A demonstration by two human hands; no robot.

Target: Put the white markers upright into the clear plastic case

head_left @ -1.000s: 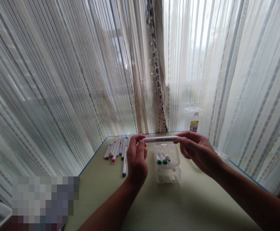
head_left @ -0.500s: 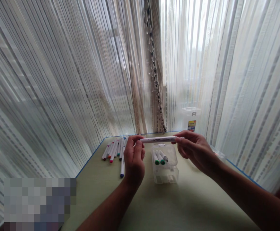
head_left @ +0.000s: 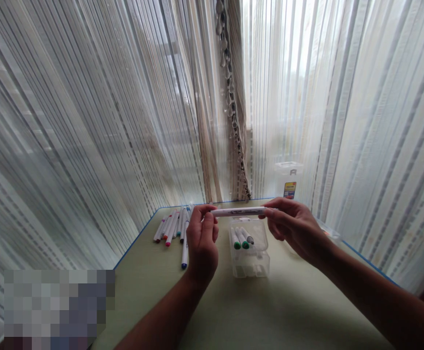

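Note:
A white marker (head_left: 238, 211) is held level between my two hands, above the far part of the table. My left hand (head_left: 203, 243) pinches its left end, and my right hand (head_left: 292, 221) grips its right end between thumb and fingers. Both tips of the marker are covered by the fingers. Below it stands a clear plastic case (head_left: 250, 266) with several markers, green-ended and grey-ended, lying in its upper section. Left of my left hand lies a loose group of white markers (head_left: 170, 228) with coloured ends. A blue-ended marker (head_left: 185, 253) lies closest to that hand.
The pale green table (head_left: 142, 291) has a blue edge. A clear container (head_left: 288, 182) with a yellow label stands at the back right. Striped curtains (head_left: 88, 121) and a bead string (head_left: 230, 87) hang behind. A clear plastic item (head_left: 330, 234) lies beyond my right forearm.
Almost nothing differs. Both hands keep their hold on the marker, and the view has shifted very slightly.

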